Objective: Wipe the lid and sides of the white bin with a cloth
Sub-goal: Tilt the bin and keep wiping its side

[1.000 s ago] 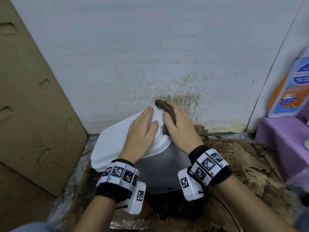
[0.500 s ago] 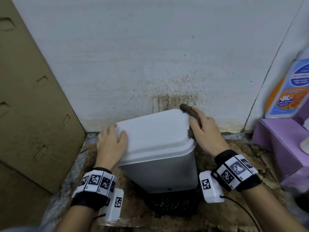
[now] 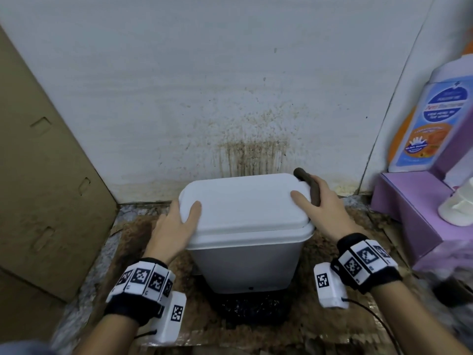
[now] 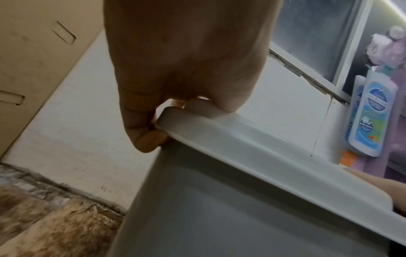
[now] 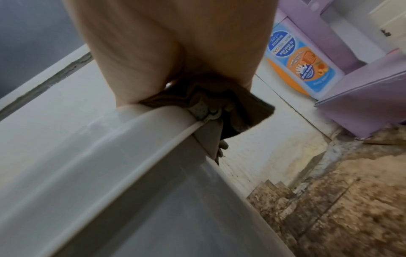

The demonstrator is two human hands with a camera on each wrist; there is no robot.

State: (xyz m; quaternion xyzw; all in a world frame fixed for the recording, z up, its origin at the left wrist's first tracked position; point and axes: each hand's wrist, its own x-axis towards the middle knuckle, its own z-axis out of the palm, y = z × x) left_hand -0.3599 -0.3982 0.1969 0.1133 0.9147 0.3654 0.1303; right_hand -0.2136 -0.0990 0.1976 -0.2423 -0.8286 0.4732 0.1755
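Bin (image 3: 247, 260) now squared up and upright between both hands, swung round from the skewed pose of a second ago, long face toward the wearer, back edge near the stained wall (image 3: 230, 98) beyond the fingertips. Lid (image 3: 243, 201) closed and level, no longer tipped up on the left. Left hand (image 3: 174, 224) moved off the lid top to the lid's near-left corner, thumb lying on top, fingers curled under the rim, clamped on that corner. Right hand (image 3: 322, 208) carried out to the far-right corner, thumb on the lid, fingers wrapped round the dark brown cloth (image 3: 309, 185), cloth bunched and pressed against the lid's edge, seen wedged at the rim in the right wrist view. Purple shelf unit (image 3: 409, 216) and a soap bottle (image 3: 432, 124) well off beyond the right hand; cardboard (image 3: 46, 162) off beyond the left.

Reads as a repositioning just finished: bin steadied, cloth parked at a corner, ready for a pass along the lid edge or down the right side. Sides look untouched so far; most of the job judged still ahead.
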